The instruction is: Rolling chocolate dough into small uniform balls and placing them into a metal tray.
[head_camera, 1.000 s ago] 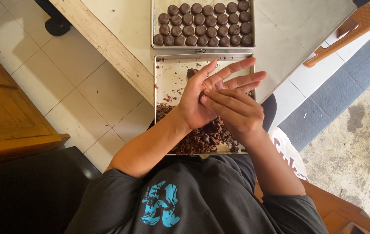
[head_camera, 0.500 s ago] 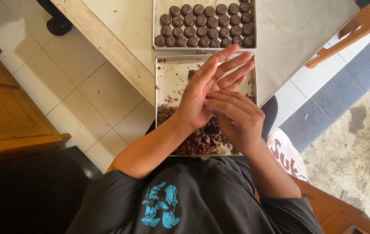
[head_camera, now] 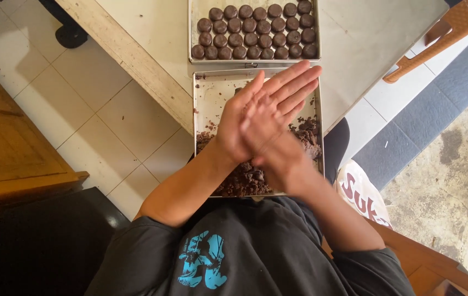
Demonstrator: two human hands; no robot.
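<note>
step: rolling, judged from the pose; a dough portion may sit between the palms, hidden.
left hand (head_camera: 261, 118): flat, fingers spread, pressed on top.
right hand (head_camera: 278, 161): beneath, blurred; grip cannot be told.
dough tray (head_camera: 203, 109): under the hands, brown crumbly dough (head_camera: 242, 181) at its near end.
far tray (head_camera: 191, 30): rows of finished balls (head_camera: 256, 30).
next: light, even pressure.

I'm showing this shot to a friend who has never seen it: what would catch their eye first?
First, the two hands pressed palm to palm in the middle, the left hand laid flat over the right hand, above a metal tray with a heap of dark brown crumbly dough at its near end. Just beyond, on the pale table, a second tray holds neat rows of dark round balls.
</note>
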